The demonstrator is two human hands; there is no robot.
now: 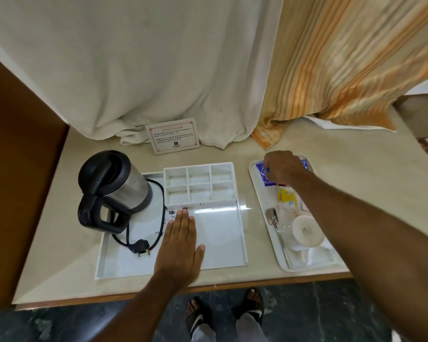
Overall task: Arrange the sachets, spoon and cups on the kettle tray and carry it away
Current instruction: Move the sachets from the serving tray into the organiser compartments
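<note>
**Picking sachets from the side tray for transfer to the kettle tray**

At centre frame, the left hand (181,245) lies flat and fully open, palm down, on the bare floor of the white kettle tray (242,243), holding nothing. At right of centre, the right hand (283,167) is curled over the blue sachets (261,172) at the far end of the side tray (253,191); the fingers are bent as if pinching, but whether they have closed on a sachet cannot be told. Yellow sachets (286,196) lie just below that hand. The spoon (272,218) and an inverted white cup (307,233) rest in the lower half of the same tray. The six-cell organiser (199,183), all cells empty, sits at the kettle tray's upper right; the kettle (114,186) occupies its upper left, with the black cord and plug (141,248) trailing below.

The step is best done, by judgement, by gathering the blue sachets as one squared stack and lowering them upright into a single cell, while the flat left hand steadies the tray against sliding.

The trays rest on a pale countertop (72,255) with a wood-edged front. A white curtain (134,70) and a striped orange curtain (344,58) fill the upper frame; a printed card (173,138) stands before them. Dark marbled flooring (307,312) shows along the bottom.
</note>
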